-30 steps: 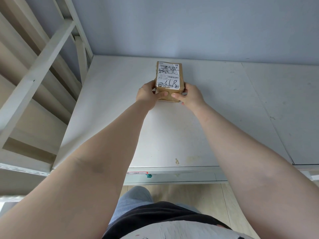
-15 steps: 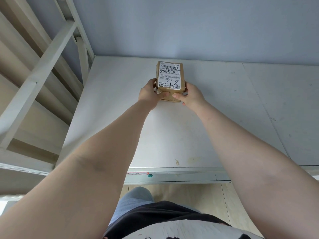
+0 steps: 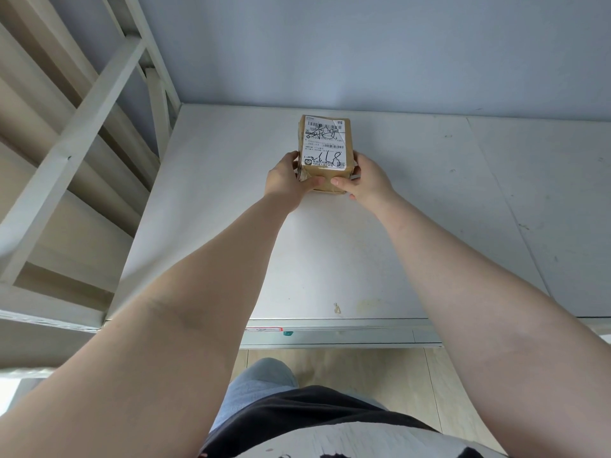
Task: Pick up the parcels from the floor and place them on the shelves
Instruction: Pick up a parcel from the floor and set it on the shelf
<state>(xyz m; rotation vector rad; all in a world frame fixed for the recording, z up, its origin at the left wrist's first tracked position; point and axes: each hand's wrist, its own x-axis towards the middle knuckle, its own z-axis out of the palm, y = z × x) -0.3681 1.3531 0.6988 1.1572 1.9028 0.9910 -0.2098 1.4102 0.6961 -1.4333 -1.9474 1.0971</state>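
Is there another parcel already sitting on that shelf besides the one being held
No, the brown parcel gripped between the left hand and right hand is the only one on the white shelf.

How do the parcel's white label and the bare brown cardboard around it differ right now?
The white label is printed with barcodes and scrawled over in black marker; the brown cardboard is plain. The label lies fully uncovered on the top face; the cardboard is where the left hand and right hand grip, at the near end. The label looks torn near one corner; the cardboard looks creased by the hands. Both belong to the one parcel on the white shelf.
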